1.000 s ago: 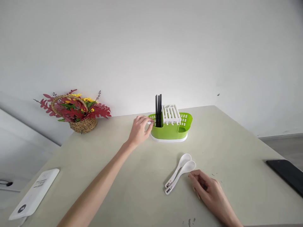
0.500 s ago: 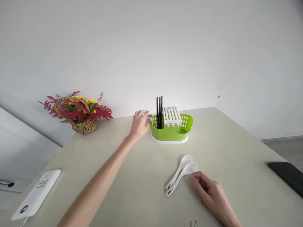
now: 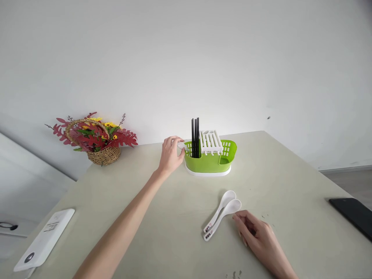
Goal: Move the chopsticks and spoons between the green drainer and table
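My left hand [image 3: 172, 155] is at the left end of a green cutlery holder [image 3: 209, 162], with a white spoon [image 3: 181, 145] between its thumb and fingers. The spoon's lower part goes down into the left compartment, beside several upright black chopsticks [image 3: 195, 137]. A white slotted rack [image 3: 211, 142] tops the holder's middle. Two more white spoons [image 3: 229, 207] lie side by side on the table, bowls pointing away from me. Just right of their bowls, my right hand [image 3: 258, 236] rests with curled fingers and nothing visible in them.
On the table [image 3: 162, 228], a wicker basket of artificial flowers [image 3: 104, 154] stands at the back left. A white power bank-like device [image 3: 45, 240] lies at the left edge, a black phone [image 3: 353, 215] at the right. A wall [image 3: 186, 69] rises behind the table.
My left hand's fingers have parted slightly around the spoon, so more of its white end shows. The right hand and the two spoons on the table are still.
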A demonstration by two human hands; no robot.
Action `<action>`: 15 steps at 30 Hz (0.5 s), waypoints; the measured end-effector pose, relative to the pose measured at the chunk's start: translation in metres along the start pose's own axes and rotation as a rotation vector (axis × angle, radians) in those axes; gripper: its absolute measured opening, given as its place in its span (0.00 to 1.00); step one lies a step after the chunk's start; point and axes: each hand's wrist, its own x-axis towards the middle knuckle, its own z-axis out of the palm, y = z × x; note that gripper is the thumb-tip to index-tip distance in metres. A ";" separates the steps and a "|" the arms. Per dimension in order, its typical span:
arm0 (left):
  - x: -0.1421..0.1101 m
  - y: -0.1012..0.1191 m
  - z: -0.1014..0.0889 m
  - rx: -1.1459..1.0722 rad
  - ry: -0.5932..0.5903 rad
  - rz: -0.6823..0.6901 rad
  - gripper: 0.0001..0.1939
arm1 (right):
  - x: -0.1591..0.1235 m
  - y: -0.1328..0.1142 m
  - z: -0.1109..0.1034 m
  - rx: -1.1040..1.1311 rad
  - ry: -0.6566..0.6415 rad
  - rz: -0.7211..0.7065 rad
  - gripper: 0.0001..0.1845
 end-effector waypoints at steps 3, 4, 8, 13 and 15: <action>-0.001 0.004 -0.003 0.000 0.002 0.003 0.13 | -0.001 -0.002 0.000 0.001 0.013 -0.002 0.24; -0.002 0.005 -0.004 0.001 0.002 0.003 0.13 | -0.002 -0.003 0.000 0.002 0.021 -0.001 0.24; -0.003 0.008 -0.006 0.004 -0.012 -0.005 0.13 | -0.003 -0.009 0.000 0.007 0.049 0.002 0.25; -0.005 0.009 -0.006 0.004 -0.017 -0.016 0.13 | -0.003 -0.012 -0.001 0.001 0.054 -0.011 0.26; -0.006 0.010 -0.006 0.002 -0.017 -0.010 0.13 | -0.003 -0.012 0.000 -0.005 0.059 -0.006 0.25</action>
